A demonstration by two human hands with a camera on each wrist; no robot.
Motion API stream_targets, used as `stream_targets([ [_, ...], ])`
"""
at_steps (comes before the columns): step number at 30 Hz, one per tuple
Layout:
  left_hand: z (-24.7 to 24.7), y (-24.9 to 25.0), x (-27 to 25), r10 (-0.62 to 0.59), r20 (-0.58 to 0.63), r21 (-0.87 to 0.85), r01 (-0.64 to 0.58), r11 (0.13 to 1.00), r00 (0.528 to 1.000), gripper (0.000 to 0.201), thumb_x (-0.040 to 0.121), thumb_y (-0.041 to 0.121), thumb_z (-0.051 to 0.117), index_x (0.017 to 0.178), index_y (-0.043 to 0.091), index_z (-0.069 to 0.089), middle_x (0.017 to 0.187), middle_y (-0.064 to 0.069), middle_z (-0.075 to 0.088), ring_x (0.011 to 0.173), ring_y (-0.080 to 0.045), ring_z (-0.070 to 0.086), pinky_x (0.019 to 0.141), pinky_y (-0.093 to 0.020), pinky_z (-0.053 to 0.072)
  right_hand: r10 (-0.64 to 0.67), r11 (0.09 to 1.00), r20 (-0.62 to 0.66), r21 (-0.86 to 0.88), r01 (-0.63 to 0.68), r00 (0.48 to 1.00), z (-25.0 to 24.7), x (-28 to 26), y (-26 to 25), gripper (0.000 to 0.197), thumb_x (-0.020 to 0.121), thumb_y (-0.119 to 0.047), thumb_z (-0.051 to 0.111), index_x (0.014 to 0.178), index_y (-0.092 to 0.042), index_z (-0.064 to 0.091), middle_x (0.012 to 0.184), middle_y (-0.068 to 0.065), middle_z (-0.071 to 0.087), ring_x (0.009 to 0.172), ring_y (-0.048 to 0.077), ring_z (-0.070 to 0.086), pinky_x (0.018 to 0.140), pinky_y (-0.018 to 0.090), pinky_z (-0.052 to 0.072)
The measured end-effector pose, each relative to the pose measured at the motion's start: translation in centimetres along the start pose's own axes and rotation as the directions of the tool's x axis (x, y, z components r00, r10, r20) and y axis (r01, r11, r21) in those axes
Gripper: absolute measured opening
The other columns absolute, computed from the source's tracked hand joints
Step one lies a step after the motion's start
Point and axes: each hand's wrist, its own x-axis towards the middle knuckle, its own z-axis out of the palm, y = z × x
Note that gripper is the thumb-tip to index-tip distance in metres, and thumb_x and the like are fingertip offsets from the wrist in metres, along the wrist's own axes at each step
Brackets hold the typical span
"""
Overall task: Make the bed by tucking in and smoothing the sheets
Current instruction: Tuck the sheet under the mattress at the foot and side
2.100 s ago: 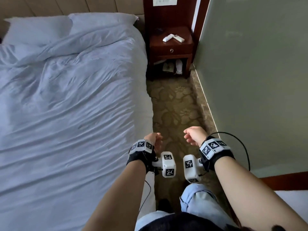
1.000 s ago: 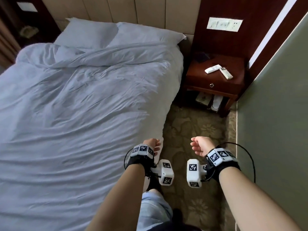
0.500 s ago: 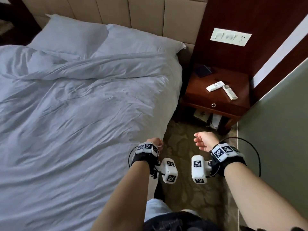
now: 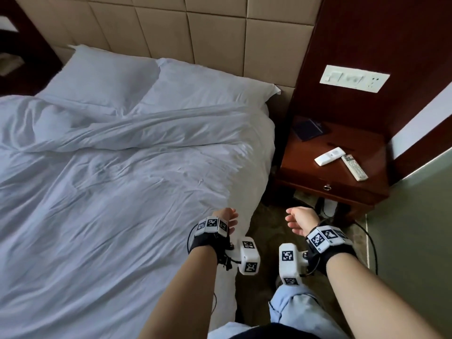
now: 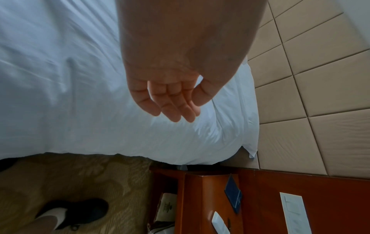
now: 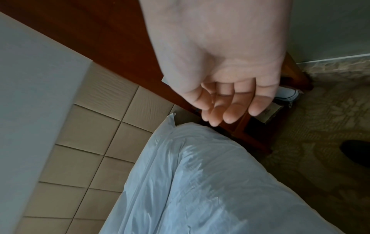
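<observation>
A bed with a wrinkled white duvet [image 4: 117,192] fills the left of the head view, its top edge bunched below two white pillows [image 4: 195,86] at the padded headboard [image 4: 220,33]. My left hand [image 4: 228,220] hovers over the duvet's right edge, fingers loosely curled and holding nothing [image 5: 172,104]. My right hand [image 4: 299,220] hangs over the carpet between bed and nightstand, also loosely curled and empty [image 6: 226,107]. The duvet [image 6: 200,182] drapes down the bed's side.
A dark wooden nightstand [image 4: 342,172] stands right of the bed, with two remotes [image 4: 341,160] and a dark booklet [image 4: 308,129] on top. A green wall [image 4: 415,241] closes the right side. Patterned carpet [image 4: 266,231] forms a narrow aisle. My shoe [image 5: 80,212] is on it.
I have walked along the aisle toward the head of the bed; the headboard and nightstand are nearer. Both hands stay loosely curled and empty in front of me.
</observation>
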Motion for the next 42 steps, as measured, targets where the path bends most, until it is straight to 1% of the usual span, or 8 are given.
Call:
stream_targets([
  [6,2.8,5.1,4.2,0.01,-0.07,-0.037,-0.013,0.999,0.998,0.032,0.1,0.016,0.037,0.126,0.01,0.055,0.122,-0.003,0.062,0.092,-0.014,0.052,0.082,-0.027,0.034,-0.014,0.999,0.089,-0.044,0.018,0.996,0.6,6.4,-5.1,0.022,0.089,-0.008,0.045,0.072,-0.016,0.055,0.067,0.002,0.055,0.054,0.014,0.047,0.056,0.022,0.036],
  [13,9.6,13.6,8.8,0.019,-0.128,-0.063,-0.027,0.998,0.992,0.019,0.1,0.016,0.036,0.102,0.015,0.055,0.076,0.006,0.054,0.067,-0.009,0.047,0.064,-0.025,0.036,-0.025,0.994,0.158,-0.097,0.041,0.987,-1.7,15.8,-13.2,0.023,0.091,-0.008,0.042,0.073,-0.016,0.054,0.067,0.002,0.054,0.054,0.014,0.046,0.055,0.022,0.035],
  [26,11.9,31.6,18.9,0.194,-0.19,0.124,-0.173,0.977,0.962,0.032,0.098,0.007,0.045,0.126,-0.005,0.052,0.116,-0.019,0.062,0.08,-0.024,0.056,0.037,-0.016,0.042,-0.057,0.976,0.156,-0.201,0.088,0.986,-0.1,28.1,-25.4,0.022,0.094,-0.005,0.038,0.078,-0.011,0.052,0.062,0.005,0.049,0.043,0.015,0.045,0.042,0.017,0.031],
  [28,11.0,34.7,21.8,0.251,-0.218,0.274,-0.188,0.943,0.943,0.024,0.096,0.005,0.045,0.111,-0.007,0.059,0.125,-0.025,0.058,0.105,-0.031,0.06,0.063,-0.025,0.052,-0.098,0.965,0.119,-0.232,0.124,0.988,1.7,30.0,-28.0,0.027,0.095,-0.005,0.037,0.072,-0.011,0.051,0.06,0.005,0.048,0.041,0.014,0.044,0.032,0.013,0.029],
  [30,10.5,37.2,24.0,0.332,-0.269,0.51,-0.158,0.845,0.904,0.024,0.096,0.006,0.042,0.106,-0.006,0.059,0.124,-0.026,0.057,0.116,-0.036,0.055,0.087,-0.036,0.046,-0.137,0.95,0.103,-0.267,0.16,0.985,3.3,31.1,-30.3,0.03,0.095,-0.004,0.036,0.069,-0.011,0.05,0.06,0.005,0.048,0.043,0.012,0.044,0.026,0.01,0.026],
  [35,8.9,41.5,28.5,0.542,-0.195,0.903,-0.066,0.425,0.817,0.034,0.093,0.017,0.042,0.127,0.012,0.046,0.138,-0.008,0.04,0.128,-0.026,0.037,0.101,-0.042,0.034,-0.131,0.948,0.13,-0.274,0.163,0.983,7.4,34.2,-35.5,0.033,0.097,-0.007,0.033,0.067,-0.013,0.046,0.059,0.005,0.048,0.028,0.005,0.044,0.026,0.01,0.025],
  [39,6.8,43.0,32.4,0.541,0.0,0.995,-0.055,0.085,0.841,0.054,0.091,0.025,0.052,0.14,0.016,0.029,0.153,0.0,0.017,0.141,-0.02,0.017,0.112,-0.048,0.022,-0.127,0.938,0.116,-0.308,0.157,0.985,9.9,36.7,-37.5,0.032,0.094,-0.01,0.036,0.065,-0.016,0.048,0.058,0.006,0.052,0.026,0.004,0.042,0.027,0.011,0.026],
  [42,5.3,43.4,33.7,0.474,-0.008,0.997,-0.028,0.068,0.88,0.071,0.086,0.034,0.061,0.142,0.016,0.022,0.15,-0.003,0.026,0.142,-0.02,0.016,0.114,-0.054,0.011,-0.132,0.923,0.126,-0.346,0.168,0.983,10.8,37.4,-37.6,0.032,0.094,-0.008,0.035,0.065,-0.016,0.048,0.057,0.006,0.052,0.036,0.013,0.044,0.027,0.012,0.026],
])
